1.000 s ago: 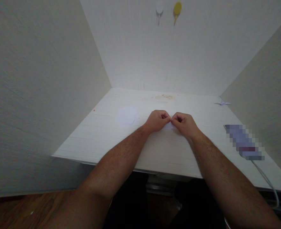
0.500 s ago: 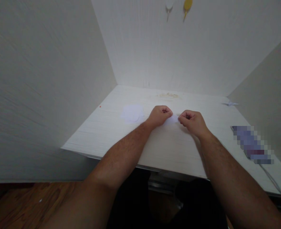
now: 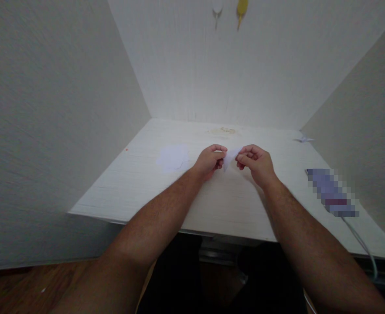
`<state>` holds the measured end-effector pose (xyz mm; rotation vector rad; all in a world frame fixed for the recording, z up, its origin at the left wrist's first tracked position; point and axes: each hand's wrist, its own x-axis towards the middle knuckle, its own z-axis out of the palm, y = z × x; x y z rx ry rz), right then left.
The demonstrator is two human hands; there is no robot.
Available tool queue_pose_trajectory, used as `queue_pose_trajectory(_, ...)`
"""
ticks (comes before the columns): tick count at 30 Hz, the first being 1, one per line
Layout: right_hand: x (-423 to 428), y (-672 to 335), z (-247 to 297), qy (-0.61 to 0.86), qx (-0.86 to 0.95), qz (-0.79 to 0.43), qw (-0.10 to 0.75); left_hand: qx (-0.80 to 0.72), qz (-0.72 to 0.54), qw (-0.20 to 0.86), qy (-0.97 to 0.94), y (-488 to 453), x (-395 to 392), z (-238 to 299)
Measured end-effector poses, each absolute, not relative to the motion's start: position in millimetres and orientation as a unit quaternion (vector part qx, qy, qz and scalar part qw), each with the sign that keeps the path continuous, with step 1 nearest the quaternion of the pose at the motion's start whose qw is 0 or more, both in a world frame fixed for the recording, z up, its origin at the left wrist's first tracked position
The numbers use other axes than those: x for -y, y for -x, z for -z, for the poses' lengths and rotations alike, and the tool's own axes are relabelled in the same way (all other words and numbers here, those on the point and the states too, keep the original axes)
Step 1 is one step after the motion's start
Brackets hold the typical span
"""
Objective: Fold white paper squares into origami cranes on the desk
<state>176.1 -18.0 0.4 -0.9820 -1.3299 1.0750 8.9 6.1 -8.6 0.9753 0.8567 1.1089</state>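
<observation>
White worktop between pale walls
Left hand and right hand pinch a small paper between them, above the worktop's middle; paper sheets lie left, wooden floor below.

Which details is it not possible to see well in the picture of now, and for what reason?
All in the head view:
- Paper: fingers of the left hand and right hand cover parts of it, so its full outline is hidden.
- Device: pixel blocks hide its surface.
- White hook and yellow hook: tops cut off by the upper edge.
- Sheets: too washed out to count.
</observation>
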Motion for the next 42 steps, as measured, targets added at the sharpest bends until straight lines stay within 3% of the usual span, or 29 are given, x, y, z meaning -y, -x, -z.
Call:
queue_pose_trajectory(9,19.5,-170.5,-1.3,0.431,0.587,-0.458,0.509,-0.379,-0.476,0.675,-0.417,-10.8,-3.7,5.3)
queue_pose_trajectory(42,20.0,-172.2,-0.5,0.419,0.606,-0.47,0.486,-0.34,-0.464,0.701,-0.42,-9.3,-4.8,7.8)
